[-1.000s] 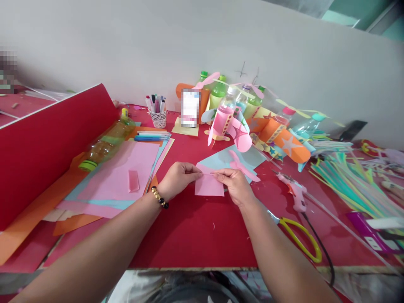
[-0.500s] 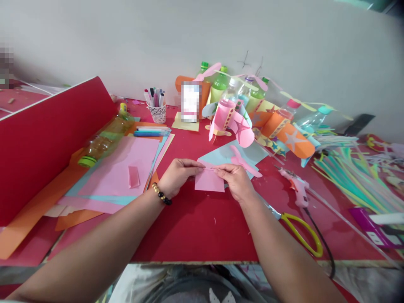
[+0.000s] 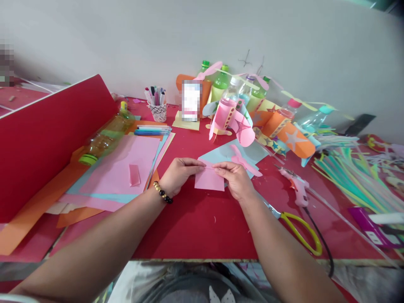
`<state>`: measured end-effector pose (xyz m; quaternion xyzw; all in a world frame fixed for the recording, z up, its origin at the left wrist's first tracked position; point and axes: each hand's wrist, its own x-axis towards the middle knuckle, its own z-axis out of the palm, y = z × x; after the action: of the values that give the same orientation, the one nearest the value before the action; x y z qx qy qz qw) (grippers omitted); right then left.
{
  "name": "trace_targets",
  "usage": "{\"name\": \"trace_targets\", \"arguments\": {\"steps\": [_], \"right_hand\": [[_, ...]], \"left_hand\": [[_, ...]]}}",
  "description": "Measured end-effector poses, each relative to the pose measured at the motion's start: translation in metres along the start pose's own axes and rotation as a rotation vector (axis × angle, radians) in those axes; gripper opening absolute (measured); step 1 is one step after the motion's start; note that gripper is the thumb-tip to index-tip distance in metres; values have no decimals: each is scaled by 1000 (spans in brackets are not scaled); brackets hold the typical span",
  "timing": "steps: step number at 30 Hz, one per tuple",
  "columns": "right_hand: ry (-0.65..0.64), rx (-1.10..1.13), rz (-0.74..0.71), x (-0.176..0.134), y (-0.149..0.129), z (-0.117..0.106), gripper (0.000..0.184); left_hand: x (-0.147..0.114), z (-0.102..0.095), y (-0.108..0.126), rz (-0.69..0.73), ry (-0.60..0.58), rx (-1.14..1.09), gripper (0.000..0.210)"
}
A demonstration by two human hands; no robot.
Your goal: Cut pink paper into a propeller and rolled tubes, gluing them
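Note:
Both hands pinch the far edge of a small pink sheet of paper [image 3: 209, 181], which has a fold line along that edge. My left hand [image 3: 180, 176] grips its left corner between thumb and fingers. At the right corner, my right hand [image 3: 234, 176] pinches in the same way. Behind the sheet lie light blue paper [image 3: 217, 150] and a pink paper propeller [image 3: 243, 160]. Scissors with yellow handles [image 3: 303, 231] rest partly under my right forearm. A small folded pink piece [image 3: 134, 175] lies on a larger pink sheet [image 3: 116, 162] to the left.
A pink glue gun [image 3: 296, 185] with its cord lies on the right, near a purple object [image 3: 372, 229] and coloured strips [image 3: 350, 176]. Decorated bottle planes [image 3: 229, 115] stand behind. At left are a plastic bottle [image 3: 107, 134], pens [image 3: 151, 130] and a pen cup [image 3: 158, 111].
The view has shifted very slightly. Both hands stay pinched on the pink paper's far edge, nearly unmoved.

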<state>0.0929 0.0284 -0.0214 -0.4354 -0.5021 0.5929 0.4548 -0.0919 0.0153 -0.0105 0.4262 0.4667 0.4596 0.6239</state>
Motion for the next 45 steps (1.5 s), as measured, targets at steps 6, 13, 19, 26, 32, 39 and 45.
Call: {"name": "trace_targets", "arguments": {"steps": [6, 13, 19, 26, 32, 39, 45], "right_hand": [[-7, 93, 54, 0, 0, 0, 13], [-5, 102, 122, 1, 1, 0, 16], [-26, 60, 79, 0, 1, 0, 13], [-25, -107, -18, -1, 1, -1, 13], [-25, -272, -111, -1, 3, -2, 15], [-22, -255, -25, 1, 8, -2, 23], [-67, -332, -40, -2, 7, 0, 21]], "left_hand": [[1, -1, -1, -45, 12, -64, 24], [-1, -1, 1, -23, 10, -2, 24], [-2, 1, 2, 6, 9, 101, 25], [2, -4, -4, 82, 27, 293, 29], [5, -8, -5, 124, -6, 514, 25], [0, -1, 3, 229, 12, 739, 19], [-2, 4, 5, 267, -42, 790, 19]]}}
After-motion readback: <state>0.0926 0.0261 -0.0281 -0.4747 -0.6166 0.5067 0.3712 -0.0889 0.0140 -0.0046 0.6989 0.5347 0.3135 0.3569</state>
